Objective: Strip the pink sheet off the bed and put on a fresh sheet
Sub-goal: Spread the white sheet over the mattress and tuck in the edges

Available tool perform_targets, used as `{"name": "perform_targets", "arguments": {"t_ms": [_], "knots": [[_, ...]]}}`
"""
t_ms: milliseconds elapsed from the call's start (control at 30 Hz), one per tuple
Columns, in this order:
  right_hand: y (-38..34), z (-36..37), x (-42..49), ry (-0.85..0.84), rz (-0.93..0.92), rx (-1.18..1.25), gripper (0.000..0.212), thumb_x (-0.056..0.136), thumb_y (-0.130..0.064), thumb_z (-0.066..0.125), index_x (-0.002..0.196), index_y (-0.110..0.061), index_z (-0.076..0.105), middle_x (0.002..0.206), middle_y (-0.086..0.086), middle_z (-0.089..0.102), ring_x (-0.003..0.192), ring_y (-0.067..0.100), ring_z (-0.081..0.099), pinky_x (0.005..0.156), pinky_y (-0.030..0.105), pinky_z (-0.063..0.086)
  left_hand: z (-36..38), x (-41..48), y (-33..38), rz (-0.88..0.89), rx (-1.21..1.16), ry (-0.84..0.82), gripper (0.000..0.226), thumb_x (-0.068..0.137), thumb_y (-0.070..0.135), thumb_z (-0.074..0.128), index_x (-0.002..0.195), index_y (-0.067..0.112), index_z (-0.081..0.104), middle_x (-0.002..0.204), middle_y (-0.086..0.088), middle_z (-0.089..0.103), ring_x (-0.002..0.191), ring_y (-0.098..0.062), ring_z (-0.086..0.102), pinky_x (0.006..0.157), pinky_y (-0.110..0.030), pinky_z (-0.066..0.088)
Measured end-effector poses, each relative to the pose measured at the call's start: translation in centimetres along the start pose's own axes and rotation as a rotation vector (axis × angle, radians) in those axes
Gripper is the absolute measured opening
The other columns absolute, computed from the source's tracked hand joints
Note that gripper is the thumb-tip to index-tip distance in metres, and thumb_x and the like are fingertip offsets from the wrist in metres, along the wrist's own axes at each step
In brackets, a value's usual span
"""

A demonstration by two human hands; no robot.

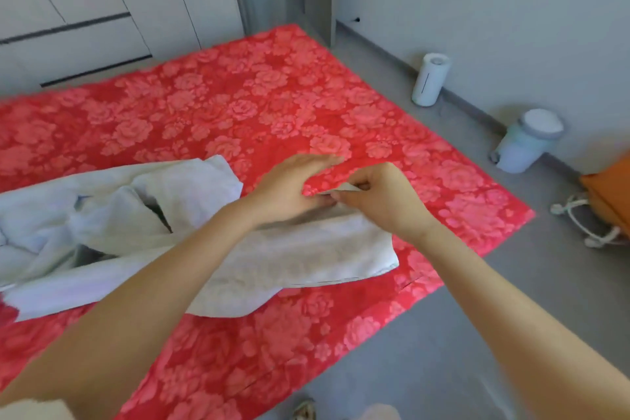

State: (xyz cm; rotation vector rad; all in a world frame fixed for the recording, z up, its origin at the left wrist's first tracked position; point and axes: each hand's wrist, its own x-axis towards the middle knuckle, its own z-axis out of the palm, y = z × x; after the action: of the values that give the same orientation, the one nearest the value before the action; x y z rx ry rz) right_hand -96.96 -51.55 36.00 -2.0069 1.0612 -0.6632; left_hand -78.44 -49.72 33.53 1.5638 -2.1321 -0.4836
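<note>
Right hand (381,201) pinching white blanket (306,249) (atop pink sheet (238,106)), left hand (289,191) flat — bin (525,143) beyond

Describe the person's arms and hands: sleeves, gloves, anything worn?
No sleeves are in view. Both forearms are bare up to the frame edge. The left hand and right hand have no gloves. No rings, watch, bracelets or markings are visible.
</note>
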Motion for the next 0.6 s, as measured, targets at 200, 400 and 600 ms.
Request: {"name": "perform_targets", "arguments": {"t_ms": [200, 400, 600], "knots": [[3.9, -3.1, 1.8, 0.057, 0.104, 0.187, 0.023, 0.075, -0.026, 0.079, 0.072, -0.006, 0.069, 0.053, -0.002, 0.045, 0.05, 0.006, 0.035, 0.049, 0.026, 0.028, -1.2, 5.6, 1.8, -0.049, 0.003, 0.048, 0.03, 0.076, 0.025, 0.05, 0.088, 0.015, 0.075, 0.085, 0.0, 0.073, 0.082, -0.017, 0.064, 0.073, -0.034, 0.047], [8.3, -2.1, 4.1, -0.005, 0.303, 0.355, 0.047, 0.079, -0.018, 0.077, 0.055, -0.015, 0.036, 0.054, -0.003, 0.029, 0.051, 0.01, 0.025, 0.049, 0.026, 0.02, -5.1, 13.4, 2.3, -0.029, -0.035, 0.088, 0.025, 0.076, 0.017, 0.053, 0.087, 0.014, 0.076, 0.083, 0.006, 0.071, 0.08, -0.012, 0.063, 0.072, -0.027, 0.046], [9.5, -10.3, 8.6, 0.273, 0.24, 0.124, 0.037, 0.084, -0.016, 0.068, 0.058, -0.009, 0.042, 0.055, -0.005, 0.03, 0.047, 0.007, 0.026, 0.045, 0.023, 0.023, -6.0, 23.5, 0.4, -0.139, 0.091, 0.251, 0.019, 0.08, 0.013, 0.057, 0.085, 0.018, 0.075, 0.086, 0.002, 0.072, 0.084, -0.018, 0.064, 0.074, -0.033, 0.05]]}}
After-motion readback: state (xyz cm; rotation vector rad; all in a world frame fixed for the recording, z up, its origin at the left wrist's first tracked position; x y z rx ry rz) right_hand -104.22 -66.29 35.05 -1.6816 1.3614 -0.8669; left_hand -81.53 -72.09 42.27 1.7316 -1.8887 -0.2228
